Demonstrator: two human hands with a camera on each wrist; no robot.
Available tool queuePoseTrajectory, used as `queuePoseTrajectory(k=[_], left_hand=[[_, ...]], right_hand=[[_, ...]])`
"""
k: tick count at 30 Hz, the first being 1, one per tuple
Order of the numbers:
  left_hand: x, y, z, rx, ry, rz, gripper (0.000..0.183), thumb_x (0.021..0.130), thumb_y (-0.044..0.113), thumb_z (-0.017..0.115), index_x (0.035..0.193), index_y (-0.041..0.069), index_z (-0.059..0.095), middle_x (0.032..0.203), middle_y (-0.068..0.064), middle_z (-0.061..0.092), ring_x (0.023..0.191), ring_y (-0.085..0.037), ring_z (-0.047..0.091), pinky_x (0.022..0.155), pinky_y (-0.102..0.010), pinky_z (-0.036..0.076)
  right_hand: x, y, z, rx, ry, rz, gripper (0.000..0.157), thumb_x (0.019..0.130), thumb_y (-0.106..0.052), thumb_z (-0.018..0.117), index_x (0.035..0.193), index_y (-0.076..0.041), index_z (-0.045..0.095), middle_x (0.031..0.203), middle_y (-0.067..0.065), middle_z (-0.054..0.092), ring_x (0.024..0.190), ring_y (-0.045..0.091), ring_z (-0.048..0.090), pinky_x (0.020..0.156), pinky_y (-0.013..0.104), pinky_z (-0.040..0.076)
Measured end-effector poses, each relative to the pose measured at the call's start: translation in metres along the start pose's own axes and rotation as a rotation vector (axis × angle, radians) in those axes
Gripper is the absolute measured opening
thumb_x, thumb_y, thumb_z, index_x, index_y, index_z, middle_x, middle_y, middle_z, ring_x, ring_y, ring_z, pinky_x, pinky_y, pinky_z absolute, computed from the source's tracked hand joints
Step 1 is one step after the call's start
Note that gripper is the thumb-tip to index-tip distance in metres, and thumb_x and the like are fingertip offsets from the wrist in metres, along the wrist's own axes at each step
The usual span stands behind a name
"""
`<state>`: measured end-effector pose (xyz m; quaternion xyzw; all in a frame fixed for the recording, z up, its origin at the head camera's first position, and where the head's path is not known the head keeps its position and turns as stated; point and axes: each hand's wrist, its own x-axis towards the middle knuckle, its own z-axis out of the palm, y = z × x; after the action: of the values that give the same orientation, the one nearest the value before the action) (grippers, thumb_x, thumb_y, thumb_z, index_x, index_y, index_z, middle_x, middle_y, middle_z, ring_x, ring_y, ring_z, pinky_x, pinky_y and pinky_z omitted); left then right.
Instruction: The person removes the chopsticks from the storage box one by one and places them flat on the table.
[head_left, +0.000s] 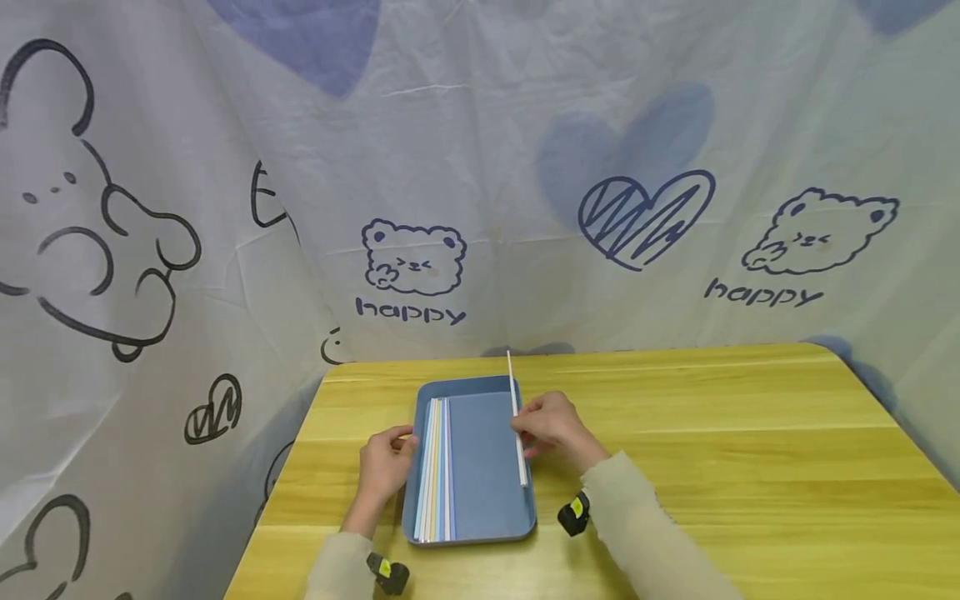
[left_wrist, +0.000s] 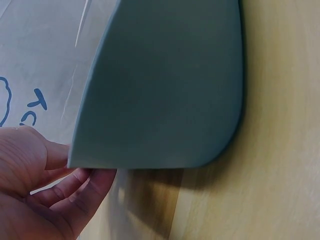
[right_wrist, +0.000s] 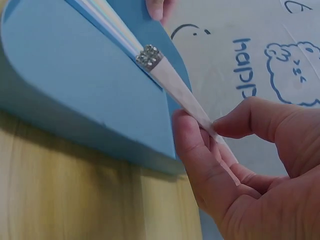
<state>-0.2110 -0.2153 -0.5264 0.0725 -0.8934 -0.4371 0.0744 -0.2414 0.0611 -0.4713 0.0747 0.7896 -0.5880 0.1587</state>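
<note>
A shallow blue tray (head_left: 487,533) lies on the table with several long, thin pastel strips (head_left: 437,475) side by side along its left side. My left hand (head_left: 386,462) pinches the tray's left rim; the left wrist view shows the thumb at the edge and fingers beneath the tray wall (left_wrist: 165,100). In my right hand (head_left: 553,423), a long, thin white stick (head_left: 517,417) is pinched between thumb and fingers above the tray's right side. Seen from the right wrist, the white stick (right_wrist: 175,87) has a dark, sparkly, speckled end pointing away from the fingers.
The yellow wood-grain table (head_left: 720,450) extends to the right of the tray. A pale cloth (head_left: 525,275) printed with bears and hearts hangs behind the table and on the left. Each wrist wears a small black camera, such as the right camera (head_left: 574,513).
</note>
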Motion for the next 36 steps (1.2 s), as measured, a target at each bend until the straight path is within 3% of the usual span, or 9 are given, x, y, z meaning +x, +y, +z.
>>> queuePoseTrajectory(k=[17,28,36], left_hand=[[-0.001,0.003,-0.003,0.002,-0.012,-0.010,0.027,0.102,0.009,0.068,0.125,-0.004,0.074,0.095,-0.018,0.075,0.078,-0.020,0.067,0.062,-0.029,0.053],[0.000,0.002,-0.003,0.017,-0.003,0.004,0.026,0.101,0.008,0.068,0.123,-0.005,0.075,0.092,-0.018,0.076,0.077,-0.021,0.068,0.062,-0.031,0.054],[0.001,0.004,-0.003,0.011,-0.013,-0.006,0.026,0.101,0.008,0.068,0.123,-0.005,0.075,0.091,-0.017,0.075,0.075,-0.019,0.065,0.062,-0.030,0.052]], right_hand=[[0.003,0.020,-0.034,0.023,0.021,0.071,0.019,0.087,0.002,0.067,0.105,0.009,0.070,0.080,0.012,0.065,0.068,0.020,0.065,0.058,0.033,0.062],[-0.001,0.032,-0.040,0.011,0.029,0.095,0.014,0.088,0.004,0.068,0.102,0.009,0.068,0.076,0.011,0.064,0.060,0.018,0.066,0.059,0.036,0.063],[-0.002,0.042,-0.040,0.014,0.024,0.106,0.017,0.090,0.003,0.067,0.105,0.010,0.067,0.078,0.013,0.065,0.066,0.022,0.067,0.060,0.039,0.064]])
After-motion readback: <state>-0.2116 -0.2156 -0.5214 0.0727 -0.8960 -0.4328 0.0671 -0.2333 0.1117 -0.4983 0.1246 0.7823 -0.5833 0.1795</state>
